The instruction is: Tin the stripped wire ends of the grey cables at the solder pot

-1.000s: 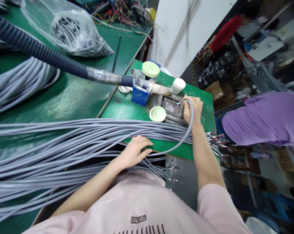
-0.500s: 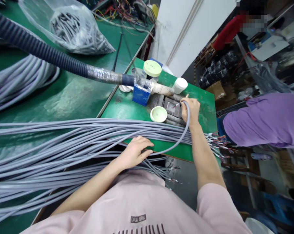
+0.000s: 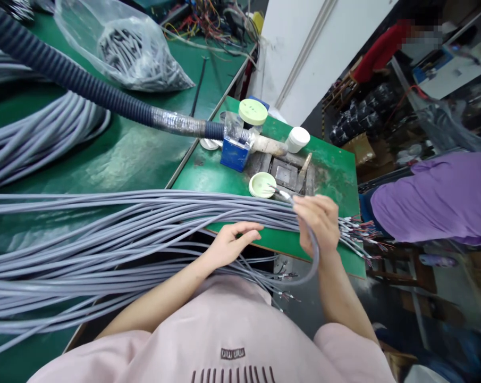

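Observation:
My right hand point(image 3: 319, 222) grips a grey cable point(image 3: 315, 261) near its end. The stripped wires at that end point left, over or at the edge of a shallow pale green cup point(image 3: 263, 185); contact cannot be made out. From the hand, the cable loops down and back to the left. My left hand point(image 3: 235, 243) is open, fingers stretched out and thumb apart, beside a bundle of grey cables point(image 3: 152, 218) lying across the bench. Behind the cup sits a square pot with a silvery surface point(image 3: 286, 174), and a flat stick point(image 3: 305, 165) leans at its right side.
A ribbed dark hose point(image 3: 104, 101) crosses from upper left to a blue block point(image 3: 234, 154). A green-lidded jar point(image 3: 253, 113) and a white tub point(image 3: 298, 139) stand behind. A plastic bag of short cable pieces point(image 3: 132, 56) lies upper left. A person in purple point(image 3: 435, 199) is at right.
My right hand has moved the cable end from above the square pot toward me, to the green cup. My left hand has shifted slightly right, away from the cable it was beside.

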